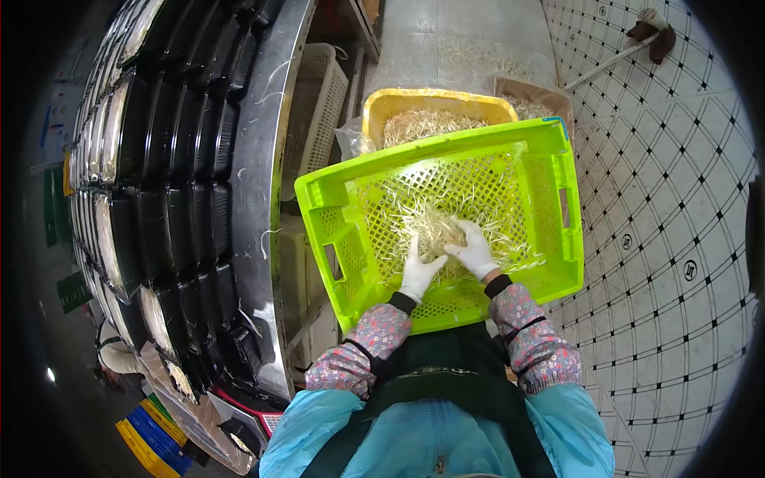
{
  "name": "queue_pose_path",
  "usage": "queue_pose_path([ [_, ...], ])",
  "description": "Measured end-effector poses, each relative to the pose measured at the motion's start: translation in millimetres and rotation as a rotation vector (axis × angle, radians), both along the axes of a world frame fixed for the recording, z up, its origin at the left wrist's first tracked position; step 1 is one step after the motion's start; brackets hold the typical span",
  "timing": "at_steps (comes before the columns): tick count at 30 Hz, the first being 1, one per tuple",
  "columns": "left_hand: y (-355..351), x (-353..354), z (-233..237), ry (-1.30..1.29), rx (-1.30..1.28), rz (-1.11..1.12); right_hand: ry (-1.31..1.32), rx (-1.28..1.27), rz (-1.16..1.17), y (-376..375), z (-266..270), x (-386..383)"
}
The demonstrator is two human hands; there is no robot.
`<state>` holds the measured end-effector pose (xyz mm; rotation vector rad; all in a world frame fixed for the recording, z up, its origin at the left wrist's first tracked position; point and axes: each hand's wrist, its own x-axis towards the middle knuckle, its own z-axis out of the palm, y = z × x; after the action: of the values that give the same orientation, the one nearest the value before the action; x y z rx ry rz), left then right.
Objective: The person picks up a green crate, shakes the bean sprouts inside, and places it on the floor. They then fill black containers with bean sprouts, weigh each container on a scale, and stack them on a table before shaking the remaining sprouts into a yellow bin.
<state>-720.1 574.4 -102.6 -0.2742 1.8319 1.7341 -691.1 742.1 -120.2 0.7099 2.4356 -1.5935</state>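
Note:
A bright green plastic crate (319, 203) with a perforated bottom lies before me, tilted, with pale sprouts (402, 211) scattered over its mesh. Both hands wear white gloves and hold a loose clump of sprouts (437, 231) between them, above the crate's middle. My left hand (418, 271) cups the clump from the lower left, thumb toward the centre. From the right, my right hand (474, 251) presses on it with bent fingers. Behind the crate a yellow basket (442, 94) is full of sprouts.
Stacks of black trays (159, 151) stand on a metal table (263, 183) at the left. A white basket (323, 103) is beside the table, and a brown box (550, 99) with sprouts at the back right. A long-handled tool (617, 54) lies farther right. Part of another person (119, 358) shows lower left.

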Motion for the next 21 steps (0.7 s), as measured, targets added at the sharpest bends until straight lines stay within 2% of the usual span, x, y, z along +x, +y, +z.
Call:
queue_pose_path([
  [1,-10,3,-6,-0.014,-0.014,-0.019,0.061,0.058,0.027,6,-3,-4],
  [2,-30,4,-18,-0.005,-0.029,-0.107,-0.049,0.062,0.073,15,-7,-9],
  [3,-48,6,-16,0.088,-0.137,-0.183,-0.051,0.057,0.083,16,-6,-17],
  [5,-71,3,35,-0.142,-0.112,-0.135,-0.260,0.236,0.046,14,1,-35],
  [7,-103,6,68,-0.100,-0.070,-0.134,-0.354,0.268,0.089,-4,13,-54],
  [9,-137,16,97,-0.128,-0.025,-0.057,-0.538,0.420,0.192,-29,39,-68],
  [11,-169,28,136,-0.130,-0.005,0.090,-0.494,0.505,0.239,-48,29,-55],
  [13,-200,48,160,-0.112,-0.109,0.314,-0.279,0.478,0.222,-46,-17,-32],
  [14,-214,57,169,-0.098,-0.139,0.447,-0.162,0.484,0.149,-45,-23,-25],
  [15,-229,68,177,-0.057,-0.184,0.570,-0.159,0.490,0.163,-37,-30,-23],
  [17,-280,96,171,-0.116,-0.121,0.888,-0.139,0.250,0.111,-15,-40,-24],
  [18,-293,103,181,-0.115,-0.155,1.008,-0.021,0.261,0.122,-6,-30,-28],
  [19,-315,113,181,-0.152,-0.111,1.154,-0.049,0.181,0.117,2,-18,-34],
  [21,-344,124,185,-0.145,-0.216,1.295,-0.023,0.120,0.250,13,-17,-47],
])
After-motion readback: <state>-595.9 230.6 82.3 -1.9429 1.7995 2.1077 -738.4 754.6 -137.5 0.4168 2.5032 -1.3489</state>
